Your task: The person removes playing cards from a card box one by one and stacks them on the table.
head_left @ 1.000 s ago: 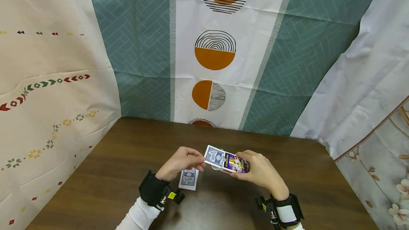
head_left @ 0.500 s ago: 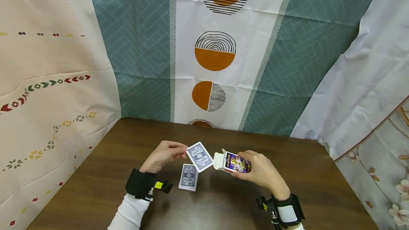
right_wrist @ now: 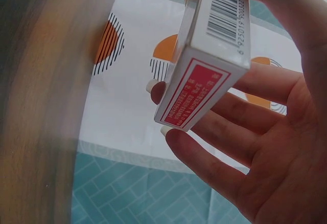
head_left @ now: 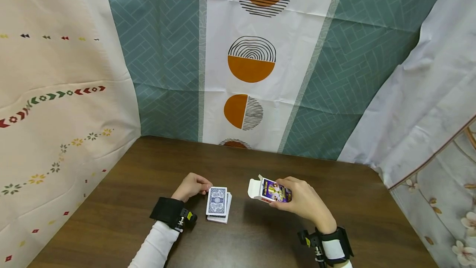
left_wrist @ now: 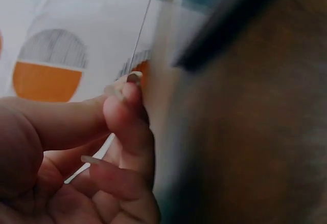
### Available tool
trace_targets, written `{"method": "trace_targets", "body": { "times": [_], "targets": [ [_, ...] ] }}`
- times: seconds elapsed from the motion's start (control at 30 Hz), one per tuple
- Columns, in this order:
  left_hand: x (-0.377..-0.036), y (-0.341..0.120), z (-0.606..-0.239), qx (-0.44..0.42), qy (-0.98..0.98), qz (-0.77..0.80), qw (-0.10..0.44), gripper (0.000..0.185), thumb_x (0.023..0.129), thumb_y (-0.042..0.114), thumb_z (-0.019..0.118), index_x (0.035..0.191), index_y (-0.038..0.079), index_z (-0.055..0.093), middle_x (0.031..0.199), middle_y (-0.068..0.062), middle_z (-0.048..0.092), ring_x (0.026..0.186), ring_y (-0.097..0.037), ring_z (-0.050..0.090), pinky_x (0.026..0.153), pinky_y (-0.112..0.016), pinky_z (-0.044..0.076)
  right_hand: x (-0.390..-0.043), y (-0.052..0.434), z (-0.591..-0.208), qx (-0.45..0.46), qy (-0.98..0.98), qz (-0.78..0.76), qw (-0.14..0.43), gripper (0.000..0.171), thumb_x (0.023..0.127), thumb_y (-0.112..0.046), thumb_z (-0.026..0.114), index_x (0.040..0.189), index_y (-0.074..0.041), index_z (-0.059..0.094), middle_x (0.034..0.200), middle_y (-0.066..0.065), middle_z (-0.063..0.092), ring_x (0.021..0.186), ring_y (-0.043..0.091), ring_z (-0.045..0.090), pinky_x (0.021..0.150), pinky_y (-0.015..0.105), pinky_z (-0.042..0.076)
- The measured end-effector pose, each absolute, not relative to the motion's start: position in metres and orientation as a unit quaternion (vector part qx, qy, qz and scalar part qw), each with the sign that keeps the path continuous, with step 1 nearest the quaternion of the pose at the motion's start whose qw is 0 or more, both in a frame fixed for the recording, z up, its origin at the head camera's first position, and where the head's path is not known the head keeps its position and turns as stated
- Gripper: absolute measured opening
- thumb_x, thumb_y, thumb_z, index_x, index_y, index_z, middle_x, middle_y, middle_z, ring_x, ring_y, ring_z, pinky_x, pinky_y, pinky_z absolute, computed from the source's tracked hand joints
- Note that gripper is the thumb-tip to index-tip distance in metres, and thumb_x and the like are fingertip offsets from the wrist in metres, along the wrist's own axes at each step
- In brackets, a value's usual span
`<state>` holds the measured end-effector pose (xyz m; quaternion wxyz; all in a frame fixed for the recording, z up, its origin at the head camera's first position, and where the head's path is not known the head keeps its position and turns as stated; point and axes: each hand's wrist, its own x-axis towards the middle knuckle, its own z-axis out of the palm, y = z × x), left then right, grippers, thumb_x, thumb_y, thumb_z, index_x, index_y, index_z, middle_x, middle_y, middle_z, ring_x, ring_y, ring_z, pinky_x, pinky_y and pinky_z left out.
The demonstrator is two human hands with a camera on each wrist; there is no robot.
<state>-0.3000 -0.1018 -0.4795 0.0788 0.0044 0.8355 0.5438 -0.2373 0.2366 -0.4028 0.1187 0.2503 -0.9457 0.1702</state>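
Note:
In the head view my left hand [head_left: 191, 187] pinches a blue-backed playing card [head_left: 217, 201] by its left edge. This card overlaps a small stack of playing cards [head_left: 218, 219], sitting slightly left of and beyond it. The left wrist view shows that card edge-on as a thin line [left_wrist: 142, 29] rising from between thumb and fingertips. On the right, my right hand [head_left: 303, 197] grips a purple and white card box [head_left: 276, 190], its white flap [head_left: 254, 188] open toward the left. Fingers wrap the box [right_wrist: 217, 50] in the right wrist view, where a barcode and red label show.
Both hands work above a dark brown wooden table [head_left: 178, 160]. A patterned curtain [head_left: 249, 111] hangs at its back edge, with a cream cloth [head_left: 67, 106] on the left and a white one [head_left: 412, 115] on the right.
My left hand has drawn the card out of the box, carried it left and lowered it over the stack. The right hand and box have stayed nearly still.

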Motion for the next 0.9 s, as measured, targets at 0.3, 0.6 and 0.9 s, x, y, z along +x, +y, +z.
{"method": "trace_targets", "body": {
  "times": [0.3, 0.6, 0.9],
  "targets": [
    [-0.300, -0.090, -0.489, 0.015, 0.880, 0.475, 0.012, 0.004, 0.082, 0.002, 0.072, 0.083, 0.002, 0.076, 0.076, -0.007, 0.071, 0.056, -0.011, 0.060, 0.055, -0.023, 0.046, -0.239, 0.238, -0.405, 0.250, -0.946, 0.172, 0.114, 0.057, 0.068, -0.044, 0.085, 0.111, -0.009, 0.070, 0.100, 0.001, 0.068, 0.076, 0.007, 0.055, 0.063, 0.019, 0.046],
    [-0.294, -0.084, -0.486, 0.020, 0.918, 0.395, -0.017, 0.005, 0.082, 0.011, 0.075, 0.079, 0.007, 0.077, 0.084, -0.006, 0.073, 0.080, -0.019, 0.063, 0.072, -0.037, 0.050, -0.239, 0.238, -0.408, 0.258, -0.944, 0.175, 0.108, 0.056, 0.069, -0.045, 0.084, 0.110, -0.010, 0.070, 0.098, 0.000, 0.068, 0.075, 0.006, 0.055, 0.063, 0.019, 0.045],
    [-0.294, -0.082, -0.485, 0.030, 0.925, 0.379, -0.015, 0.006, 0.082, 0.011, 0.075, 0.078, 0.008, 0.077, 0.083, -0.005, 0.073, 0.081, -0.020, 0.063, 0.074, -0.038, 0.050, -0.239, 0.238, -0.409, 0.254, -0.945, 0.181, 0.100, 0.057, 0.069, -0.047, 0.083, 0.110, -0.009, 0.070, 0.099, 0.001, 0.068, 0.076, 0.006, 0.055, 0.063, 0.019, 0.046]
  ]
}}
